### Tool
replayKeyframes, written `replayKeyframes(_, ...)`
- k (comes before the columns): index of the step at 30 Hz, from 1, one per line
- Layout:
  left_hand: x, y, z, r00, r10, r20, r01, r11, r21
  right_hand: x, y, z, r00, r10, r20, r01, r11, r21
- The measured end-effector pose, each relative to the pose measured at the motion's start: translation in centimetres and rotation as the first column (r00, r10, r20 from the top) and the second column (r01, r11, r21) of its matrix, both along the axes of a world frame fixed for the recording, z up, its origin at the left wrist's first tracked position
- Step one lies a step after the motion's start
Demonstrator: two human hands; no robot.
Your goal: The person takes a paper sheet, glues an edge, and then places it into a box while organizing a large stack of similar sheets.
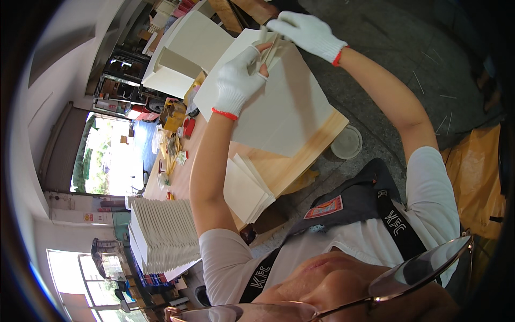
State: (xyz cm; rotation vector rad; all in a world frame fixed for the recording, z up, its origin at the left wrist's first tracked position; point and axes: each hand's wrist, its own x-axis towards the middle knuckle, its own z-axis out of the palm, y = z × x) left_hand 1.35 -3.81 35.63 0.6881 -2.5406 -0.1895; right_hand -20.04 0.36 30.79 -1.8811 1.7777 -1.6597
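Note:
A large white board (284, 115) lies on the wooden table in front of me. My left hand (238, 80), in a white knit glove with bare thumb and forefinger tips, is closed on a few thin off-white strips (273, 49) above the board's far edge. Beyond them, my right hand (308, 35), in a white glove with a red cuff, has its fingers bent at the upper end of the strips. What lies between those fingertips is hidden.
Smaller white boards (244, 188) lie on the table's near side. A tall stack of white boards (163, 236) stands at left, with more large boards (196, 40) behind. A round pale tub (346, 142) sits below the wooden table edge (316, 147); thin strips (448, 97) litter the floor.

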Motion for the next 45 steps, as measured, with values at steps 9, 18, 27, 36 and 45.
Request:
replayKeyframes(9, -0.4, 0.2, 0.3, 0.997, 0.080, -0.001, -0.080, 0.997, 0.003, -0.4, 1.8, 1.2, 0.922, 0.032, -0.386, 0.120, 0.924, 0.363)
replayKeyframes(18, -1.7, -1.7, -0.1, 0.959, 0.258, 0.114, -0.247, 0.963, -0.104, -0.6, -0.1, 2.0, 0.821, -0.035, -0.571, 0.046, 0.999, 0.004)
replayKeyframes(27, -0.8, -2.4, 0.2, 0.995, 0.101, 0.026, -0.105, 0.965, 0.240, 1.2, -1.5, 0.1, 0.996, 0.073, 0.057, -0.081, 0.984, 0.158)
replayKeyframes(36, -0.8, -3.6, -1.0, 0.990, -0.047, -0.131, 0.097, 0.908, 0.408, 1.3, -1.3, -0.7, 0.999, 0.037, 0.023, -0.040, 0.994, 0.105)
replayKeyframes(45, -1.0, -2.1, -0.4, 0.966, -0.038, -0.255, 0.128, 0.928, 0.349, 1.4, -0.2, -0.3, 1.000, 0.028, 0.010, -0.029, 0.992, 0.124)
